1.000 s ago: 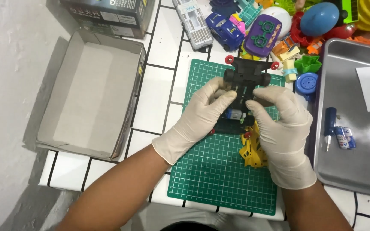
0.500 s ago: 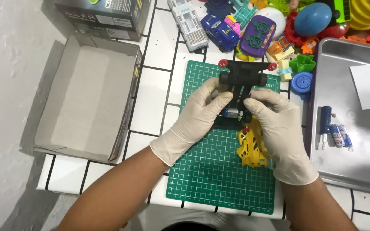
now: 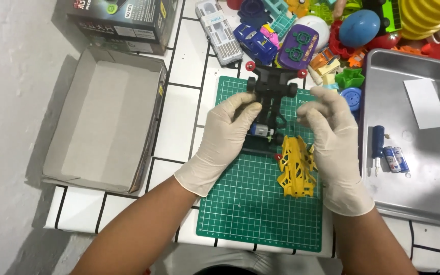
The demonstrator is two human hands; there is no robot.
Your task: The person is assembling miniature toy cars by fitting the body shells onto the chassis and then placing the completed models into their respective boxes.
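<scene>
**Kid:** Car frame point(image 3: 270, 97), the black one, where is it?

**Helper:** It sits over the top part of the green mat point(image 3: 260, 203), between the two gloved hands. The left hand point(image 3: 225, 135) has its fingers curled around the frame's left side, by the little silver motor point(image 3: 259, 131). It has a good hold.

**Kid:** And the right hand point(image 3: 332, 127)?

**Helper:** That one is half open. Its fingers are bent near the frame's right side, but I cannot tell if they touch it. It holds nothing.

**Kid:** What is the yellow thing?

**Helper:** A yellow shell point(image 3: 296, 168), lying on the mat just below the frame, beside the right hand.

**Kid:** How do you do this bit well?

**Helper:** I think you keep the frame low over the mat, so tiny bits land there and not in the toy pile point(image 3: 332, 30). Hold it steady with the left hand, and work gently with the right. The small screwdriver point(image 3: 377, 145) waits in the metal tray point(image 3: 434, 81), close by.
</scene>
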